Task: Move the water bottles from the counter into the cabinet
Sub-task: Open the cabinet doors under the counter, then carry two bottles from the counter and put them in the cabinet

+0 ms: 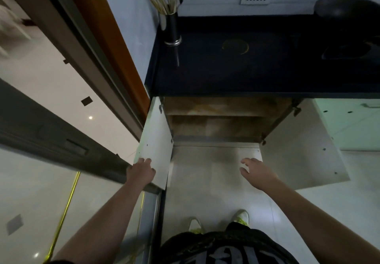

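Note:
The cabinet (218,119) under the dark counter (236,72) stands with both white doors swung out. My left hand (140,172) grips the outer edge of the left door (154,140). My right hand (257,171) hovers with relaxed fingers between the doors, left of the right door (298,150), holding nothing. The cabinet shows brown shelves, and no water bottle is visible in it or on the counter.
A metal cup of chopsticks and a spoon (170,23) stands at the counter's left back corner. A black wok (349,10) sits at the back right. A wall and sliding door frame (98,58) lie close on the left. My feet (218,220) stand on the tile floor.

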A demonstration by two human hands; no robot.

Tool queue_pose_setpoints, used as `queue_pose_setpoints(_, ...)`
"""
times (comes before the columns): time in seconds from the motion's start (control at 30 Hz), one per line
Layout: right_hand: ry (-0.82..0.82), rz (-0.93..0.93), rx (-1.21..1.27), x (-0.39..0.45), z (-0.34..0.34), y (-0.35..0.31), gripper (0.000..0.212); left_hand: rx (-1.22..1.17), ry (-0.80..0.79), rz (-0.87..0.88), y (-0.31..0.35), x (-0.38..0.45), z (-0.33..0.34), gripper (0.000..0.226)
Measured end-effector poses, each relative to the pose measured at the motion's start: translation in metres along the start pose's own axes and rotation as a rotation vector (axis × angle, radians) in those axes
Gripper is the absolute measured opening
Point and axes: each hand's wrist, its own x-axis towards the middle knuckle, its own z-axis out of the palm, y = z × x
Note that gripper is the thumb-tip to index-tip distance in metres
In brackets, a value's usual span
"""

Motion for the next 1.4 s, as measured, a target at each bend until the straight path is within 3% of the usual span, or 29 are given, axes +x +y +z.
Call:
queue_pose_setpoints(0.1,0.035,0.024,0.023,-0.014,-0.005,0.002,0.037,0.004,0.072,0.021,0.022,0.001,-0.017,0.040)
queue_pose_setpoints(0.3,0.130,0.128,0.031,-0.050,-0.018,0.033,0.041,-0.009,0.254,0.438,0.121,-0.018,-0.057,0.042)
queue_pose_setpoints(0.6,0.314,0.319,0.048,-0.103,-0.038,0.127,0.041,0.077,0.225,0.911,0.304,-0.084,-0.073,0.039)
queue_pose_setpoints(1.0,0.391,0.609,0.265,-0.188,-0.063,0.314,0.041,0.250,0.086,1.203,0.555,-0.166,-0.025,0.039)
queue_pose_setpoints(1.4,0.447,0.866,0.440,-0.257,-0.073,0.446,0.041,0.407,0.040,1.404,0.715,-0.206,0.003,0.041)
